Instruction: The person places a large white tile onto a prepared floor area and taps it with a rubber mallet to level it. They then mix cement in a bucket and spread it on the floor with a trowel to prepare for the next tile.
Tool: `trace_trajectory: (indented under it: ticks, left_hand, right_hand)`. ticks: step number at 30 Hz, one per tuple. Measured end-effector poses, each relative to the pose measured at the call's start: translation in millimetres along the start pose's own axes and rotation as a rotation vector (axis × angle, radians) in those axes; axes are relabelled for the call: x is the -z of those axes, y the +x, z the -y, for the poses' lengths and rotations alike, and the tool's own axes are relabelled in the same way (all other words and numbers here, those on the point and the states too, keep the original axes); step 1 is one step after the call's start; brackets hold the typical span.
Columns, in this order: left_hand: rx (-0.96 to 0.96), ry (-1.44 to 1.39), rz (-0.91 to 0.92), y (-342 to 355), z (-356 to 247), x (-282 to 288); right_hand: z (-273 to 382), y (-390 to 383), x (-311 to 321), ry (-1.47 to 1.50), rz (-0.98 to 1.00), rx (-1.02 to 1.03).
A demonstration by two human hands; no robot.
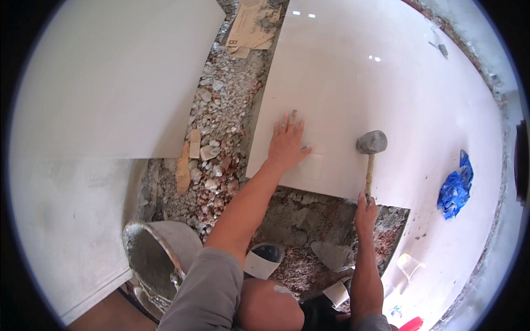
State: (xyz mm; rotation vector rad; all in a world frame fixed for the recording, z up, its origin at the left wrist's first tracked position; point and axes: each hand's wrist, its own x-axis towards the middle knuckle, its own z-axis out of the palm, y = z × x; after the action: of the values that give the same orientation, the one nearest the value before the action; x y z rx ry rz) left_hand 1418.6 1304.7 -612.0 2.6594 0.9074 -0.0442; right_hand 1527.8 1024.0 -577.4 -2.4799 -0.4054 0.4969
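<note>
My left hand point(286, 142) rests spread on a large glossy white tile point(320, 66), near its left edge. My right hand point(365, 214) grips the handle of a rubber mallet; the grey mallet head point(371, 142) is over the tile, and whether it touches the surface I cannot tell. Below the tile's near edge is a rough bed point(295, 220) of rubble and mortar, with a grey, roughly triangular object point(331, 255) lying on it. My bare knee point(268, 306) shows at the bottom, beside a white-and-black curved object point(264, 262).
A mortar-caked bucket point(163, 231) sits at lower left. Large pale panels point(99, 71) fill the left side. Cardboard scraps point(248, 25) lie on the rubble strip point(215, 110). Crumpled blue plastic point(454, 193) and a small tool point(442, 49) lie on tiles at right, near the wall point(486, 49).
</note>
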Motion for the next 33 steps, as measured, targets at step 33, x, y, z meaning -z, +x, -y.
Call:
trace_trajectory:
  ticks: [33]
  left_hand:
    - [0.233, 0.278, -0.303, 405, 20, 21]
  right_hand:
    - [97, 180, -7, 0.015, -0.020, 0.018]
